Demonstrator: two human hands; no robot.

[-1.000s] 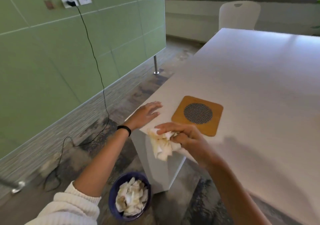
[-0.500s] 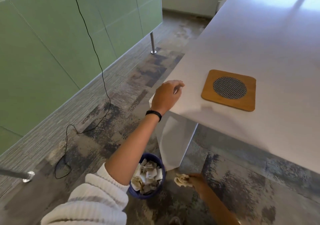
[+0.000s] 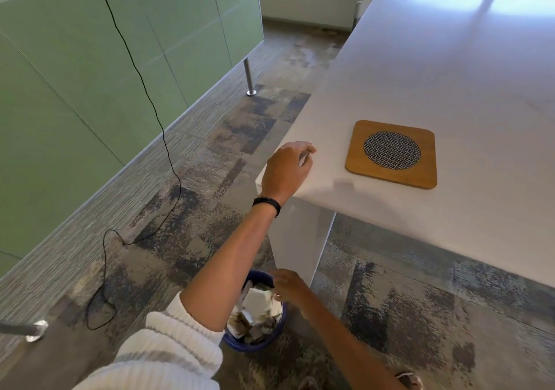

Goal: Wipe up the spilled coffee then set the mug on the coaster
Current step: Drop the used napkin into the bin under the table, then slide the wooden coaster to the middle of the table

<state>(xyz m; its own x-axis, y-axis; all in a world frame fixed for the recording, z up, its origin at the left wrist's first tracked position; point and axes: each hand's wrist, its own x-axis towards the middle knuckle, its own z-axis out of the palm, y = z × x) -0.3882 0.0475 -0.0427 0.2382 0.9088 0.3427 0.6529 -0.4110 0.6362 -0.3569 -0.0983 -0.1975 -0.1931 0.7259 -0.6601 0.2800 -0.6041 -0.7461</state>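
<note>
The wooden coaster [image 3: 390,153], square with a round mesh centre, lies near the corner of the white table [image 3: 450,59] with nothing on it. No mug and no spill are in view. My left hand [image 3: 286,168] rests on the table corner just left of the coaster, fingers loosely bent, holding nothing. My right hand [image 3: 289,287] is down at the blue bin [image 3: 255,346] on the floor, its fingertips at a white tissue wad [image 3: 257,298] on top of the pile. Whether the fingers still grip a tissue is hidden.
The bin is full of used tissues and stands beside the white table leg [image 3: 300,248]. A black cable [image 3: 156,113] runs down the green wall and loops on the patterned carpet. A metal foot [image 3: 249,80] stands by the wall.
My right hand left the table edge with the stained tissue, dropped to the floor and moved left over the bin. My left hand stayed on the table corner. The view tilted downward.
</note>
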